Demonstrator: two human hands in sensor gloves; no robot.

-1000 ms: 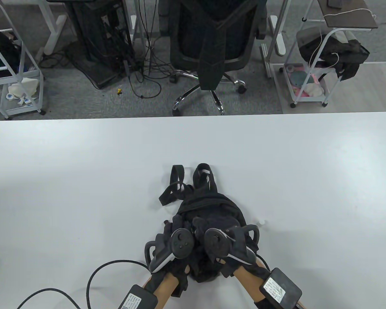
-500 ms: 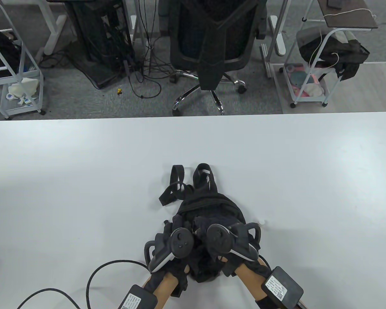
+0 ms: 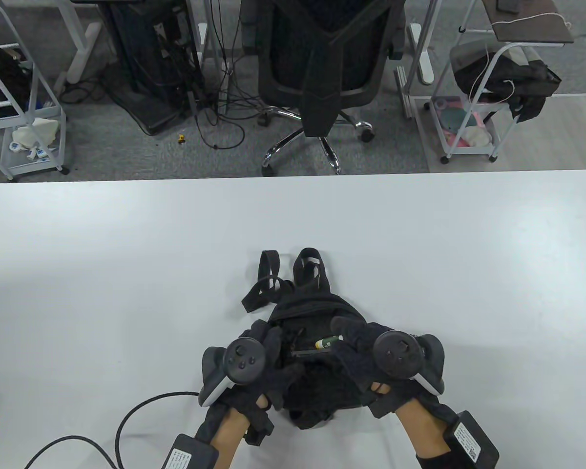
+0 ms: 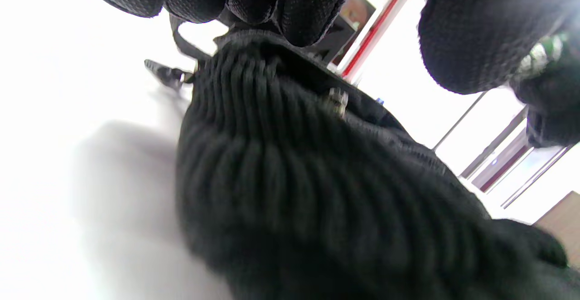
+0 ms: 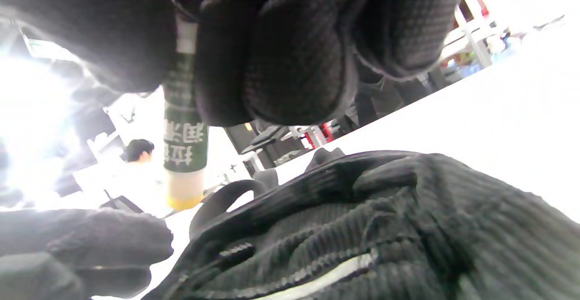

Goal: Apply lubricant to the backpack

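Observation:
A small black backpack (image 3: pixel 317 312) lies near the table's front edge, straps (image 3: pixel 268 286) pointing away. My left hand (image 3: pixel 273 351) holds its left side, fingers on the fabric rim (image 4: pixel 294 23). My right hand (image 3: pixel 344 337) grips a green lubricant stick (image 3: pixel 328 341), its pale tip pointing left over the backpack's zipper opening (image 3: pixel 305 351). The right wrist view shows the stick (image 5: pixel 183 155) between my fingers, yellow tip just above the backpack (image 5: pixel 362 227). The left wrist view shows the ribbed backpack (image 4: pixel 317 191) and a metal zipper slider (image 4: pixel 337 100).
The white table (image 3: pixel 127 254) stretches wide on both sides and beyond the backpack. A black cable (image 3: pixel 136 415) loops at the front left. An office chair (image 3: pixel 322 73) and wire carts (image 3: pixel 473 97) stand past the far edge.
Both hands have moved apart from the backpack's middle, left hand leftward, right hand rightward. The green stick and the zipper opening now show between them.

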